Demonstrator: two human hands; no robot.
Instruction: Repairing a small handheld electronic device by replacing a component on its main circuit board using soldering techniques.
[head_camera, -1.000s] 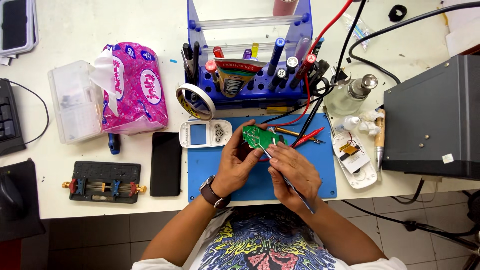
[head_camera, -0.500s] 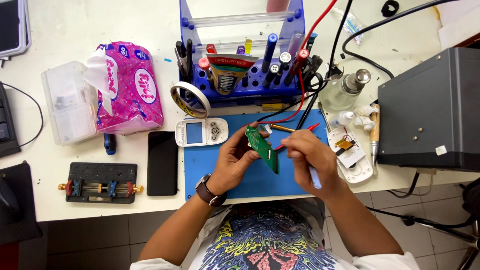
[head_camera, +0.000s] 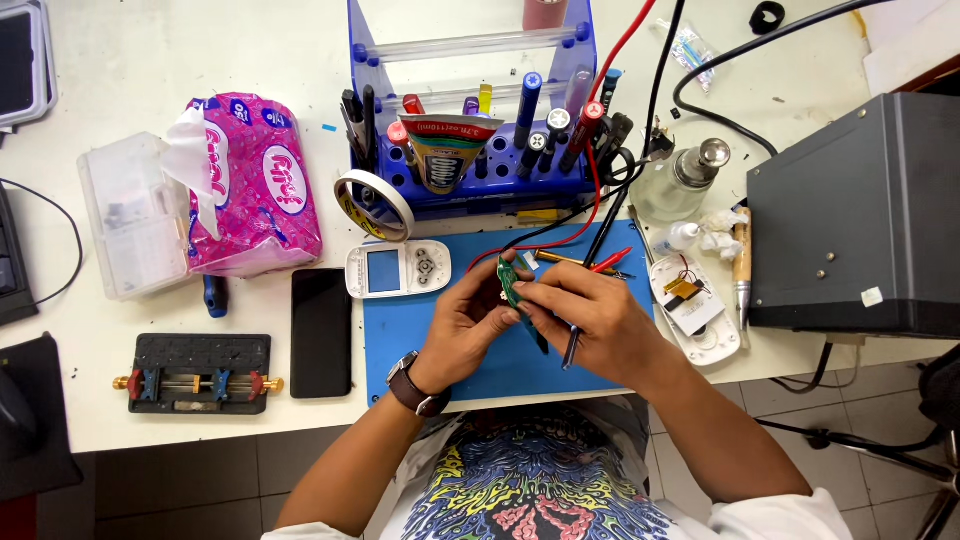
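Note:
Both hands meet over a blue work mat (head_camera: 420, 335). My left hand (head_camera: 465, 325) and my right hand (head_camera: 590, 315) pinch a small green circuit board (head_camera: 510, 283), now turned edge-on. A thin dark tool (head_camera: 570, 347) is tucked under my right hand's fingers. A watch sits on my left wrist (head_camera: 412, 383). A white device shell with a small screen (head_camera: 397, 268) lies on the mat just left of my hands. Red and black probe leads (head_camera: 600, 262) lie just beyond them.
A blue tool rack (head_camera: 470, 130) with pens and a tube stands behind the mat, a tape roll (head_camera: 373, 205) beside it. Left: pink tissue pack (head_camera: 255, 195), clear plastic box (head_camera: 125, 230), black phone (head_camera: 321, 331), board holder (head_camera: 198, 372). Right: black box (head_camera: 860, 215), opened white casing (head_camera: 692, 305), glass bottle (head_camera: 680, 180).
The green board has been turned from flat-facing to edge-on between my fingers. My right hand moved up closer to the left hand, the tool swinging under it.

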